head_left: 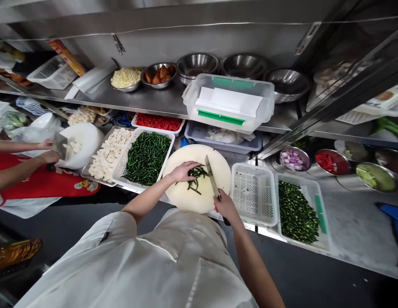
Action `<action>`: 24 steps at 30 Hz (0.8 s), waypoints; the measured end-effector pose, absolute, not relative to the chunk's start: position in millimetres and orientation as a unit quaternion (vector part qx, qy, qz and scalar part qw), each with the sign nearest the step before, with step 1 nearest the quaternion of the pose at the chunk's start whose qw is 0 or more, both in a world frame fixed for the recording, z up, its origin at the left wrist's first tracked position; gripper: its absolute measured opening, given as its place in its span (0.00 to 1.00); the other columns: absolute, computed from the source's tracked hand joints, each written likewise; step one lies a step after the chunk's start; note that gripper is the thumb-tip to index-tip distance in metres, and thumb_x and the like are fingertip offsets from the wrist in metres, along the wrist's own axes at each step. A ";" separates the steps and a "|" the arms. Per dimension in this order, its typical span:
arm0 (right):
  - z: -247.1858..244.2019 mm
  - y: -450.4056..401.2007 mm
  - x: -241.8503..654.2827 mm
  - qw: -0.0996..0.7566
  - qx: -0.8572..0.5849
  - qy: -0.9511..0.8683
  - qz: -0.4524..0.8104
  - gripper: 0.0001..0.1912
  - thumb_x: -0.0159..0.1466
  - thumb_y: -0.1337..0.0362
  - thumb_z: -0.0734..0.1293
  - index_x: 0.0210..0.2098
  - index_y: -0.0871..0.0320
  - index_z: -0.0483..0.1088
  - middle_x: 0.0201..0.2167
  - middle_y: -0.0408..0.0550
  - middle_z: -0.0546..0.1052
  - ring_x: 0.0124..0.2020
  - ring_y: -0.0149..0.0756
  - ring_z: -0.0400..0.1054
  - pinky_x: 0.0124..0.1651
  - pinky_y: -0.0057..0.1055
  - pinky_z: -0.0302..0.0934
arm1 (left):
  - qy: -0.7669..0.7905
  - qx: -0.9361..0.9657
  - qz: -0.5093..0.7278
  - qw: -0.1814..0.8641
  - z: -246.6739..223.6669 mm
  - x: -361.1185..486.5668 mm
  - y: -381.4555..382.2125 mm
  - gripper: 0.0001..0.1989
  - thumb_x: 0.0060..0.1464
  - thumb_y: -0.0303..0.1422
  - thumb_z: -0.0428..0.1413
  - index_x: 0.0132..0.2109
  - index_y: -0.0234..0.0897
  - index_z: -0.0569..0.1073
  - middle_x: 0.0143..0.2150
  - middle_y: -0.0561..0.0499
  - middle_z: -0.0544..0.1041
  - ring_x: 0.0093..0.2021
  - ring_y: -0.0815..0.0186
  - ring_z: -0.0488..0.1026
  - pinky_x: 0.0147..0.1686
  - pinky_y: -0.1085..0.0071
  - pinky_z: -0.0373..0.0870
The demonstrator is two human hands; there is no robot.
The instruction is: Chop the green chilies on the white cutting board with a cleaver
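Looks like a commercial kitchen, judging by stacked steel bowls [198,66], a long metal shelf [154,99], round chopping boards [203,199], heaped green chillies [149,156] and a co-worker's red apron [41,179]

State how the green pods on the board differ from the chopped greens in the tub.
The pods are long and thin; the chopped greens are short bits. The pods form a small bunch at the left hand; the chopped greens, a larger heap. Both look mostly dark green.

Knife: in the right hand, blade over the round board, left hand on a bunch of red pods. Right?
One miss: the pods under the left hand are green, per the head view. Knife, right hand and round board stand as stated.
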State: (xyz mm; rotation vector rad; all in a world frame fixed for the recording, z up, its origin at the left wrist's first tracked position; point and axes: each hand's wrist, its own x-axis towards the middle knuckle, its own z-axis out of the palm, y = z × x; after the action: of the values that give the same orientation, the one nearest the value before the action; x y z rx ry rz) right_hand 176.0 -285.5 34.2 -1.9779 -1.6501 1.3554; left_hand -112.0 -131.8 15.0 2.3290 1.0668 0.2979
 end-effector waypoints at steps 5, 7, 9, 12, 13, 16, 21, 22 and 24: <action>35.8 -304.0 213.0 0.171 -0.665 -0.620 0.380 0.22 0.75 0.50 0.59 0.61 0.52 0.72 0.44 0.50 0.85 0.44 0.47 0.80 0.42 0.33 0.66 | 0.454 0.842 0.152 0.247 12.2 -147.8 -142.4 0.36 0.65 0.49 0.61 0.75 0.49 0.64 0.75 0.47 0.65 0.74 0.53 0.63 0.73 0.56 0.63; 39.5 -320.5 243.6 0.136 -0.656 -0.647 0.364 0.23 0.75 0.47 0.58 0.59 0.49 0.76 0.44 0.49 0.86 0.43 0.48 0.80 0.41 0.33 0.65 | 0.479 0.829 0.163 0.237 6.0 -160.1 -143.1 0.33 0.66 0.49 0.60 0.73 0.48 0.67 0.75 0.47 0.65 0.73 0.53 0.63 0.72 0.55 0.65; 45.4 -330.0 265.2 0.068 -0.642 -0.685 0.338 0.22 0.75 0.45 0.60 0.54 0.45 0.80 0.43 0.47 0.86 0.42 0.49 0.81 0.40 0.34 0.65 | 0.490 0.823 0.168 0.234 -1.4 -165.8 -140.0 0.31 0.66 0.48 0.59 0.72 0.46 0.69 0.76 0.45 0.64 0.73 0.52 0.63 0.72 0.53 0.64; 52.9 -321.2 263.9 -0.005 -0.577 -0.748 0.328 0.17 0.74 0.47 0.63 0.50 0.40 0.83 0.44 0.44 0.86 0.44 0.47 0.80 0.44 0.34 0.65 | 0.464 0.837 0.164 0.239 -11.2 -156.0 -127.4 0.29 0.67 0.48 0.58 0.71 0.46 0.70 0.76 0.44 0.65 0.74 0.50 0.62 0.74 0.49 0.57; 53.7 -312.5 255.2 -0.019 -0.551 -0.765 0.333 0.16 0.74 0.48 0.64 0.49 0.40 0.83 0.44 0.43 0.86 0.45 0.46 0.80 0.45 0.33 0.65 | 0.445 0.846 0.163 0.243 -13.7 -148.1 -121.5 0.30 0.68 0.49 0.57 0.72 0.47 0.70 0.76 0.45 0.65 0.74 0.50 0.61 0.75 0.48 0.55; 51.3 -275.5 219.8 -0.055 -0.488 -0.805 0.334 0.16 0.76 0.49 0.63 0.46 0.42 0.83 0.42 0.43 0.86 0.44 0.44 0.79 0.46 0.33 0.64 | 0.389 0.871 0.156 0.255 -19.2 -119.5 -103.4 0.32 0.67 0.51 0.58 0.73 0.50 0.67 0.76 0.46 0.65 0.76 0.50 0.58 0.78 0.43 0.43; 43.4 -213.8 194.0 -0.070 -0.470 -0.833 0.284 0.17 0.77 0.49 0.62 0.47 0.43 0.82 0.43 0.45 0.86 0.41 0.45 0.79 0.46 0.35 0.63 | 0.298 0.903 0.133 0.278 -22.4 -106.2 -93.6 0.25 0.69 0.46 0.57 0.70 0.54 0.72 0.71 0.48 0.72 0.77 0.52 0.59 0.78 0.41 0.41; 42.4 -205.6 197.0 -0.065 -0.478 -0.831 0.277 0.16 0.77 0.49 0.62 0.47 0.43 0.82 0.42 0.45 0.86 0.41 0.44 0.79 0.45 0.34 0.62 | 0.277 0.909 0.129 0.282 -21.8 -112.3 -96.0 0.23 0.70 0.45 0.56 0.69 0.55 0.73 0.73 0.49 0.70 0.76 0.52 0.61 0.78 0.43 0.45; 41.2 -194.2 208.0 -0.046 -0.490 -0.830 0.265 0.15 0.76 0.50 0.64 0.45 0.45 0.82 0.41 0.45 0.86 0.40 0.43 0.78 0.45 0.33 0.61 | 0.253 0.917 0.118 0.285 -19.5 -129.3 -102.8 0.23 0.72 0.42 0.54 0.70 0.58 0.72 0.78 0.50 0.61 0.75 0.53 0.62 0.77 0.47 0.53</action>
State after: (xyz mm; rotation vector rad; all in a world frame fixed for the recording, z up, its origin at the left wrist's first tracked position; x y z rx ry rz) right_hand 208.0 -194.2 41.2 -1.5842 -2.6847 0.8572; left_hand -129.3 -102.8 -19.5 2.4528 0.6754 0.3160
